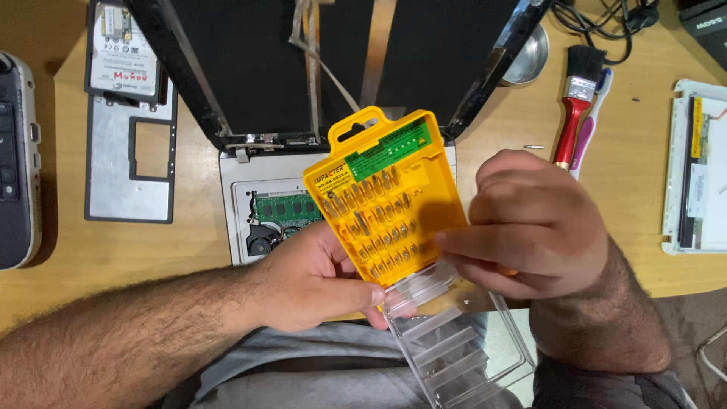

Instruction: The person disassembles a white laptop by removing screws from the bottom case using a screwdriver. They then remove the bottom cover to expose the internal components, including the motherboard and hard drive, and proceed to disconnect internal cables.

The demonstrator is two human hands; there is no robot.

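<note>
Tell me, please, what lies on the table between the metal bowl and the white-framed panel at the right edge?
In the head view, a red-handled paintbrush lies between the metal bowl and the white-framed panel, with a white-and-purple toothbrush right beside it.

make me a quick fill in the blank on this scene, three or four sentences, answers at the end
1. The left hand and right hand hold a ____ plastic case of screwdriver bits.
2. The case's hinged lid, hanging open below it, is made of ____ plastic.
3. The paintbrush on the wooden table has a ____ handle.
4. Behind the case lies an opened laptop showing a ____ memory module.

Missing words: yellow; clear; red; green
</note>
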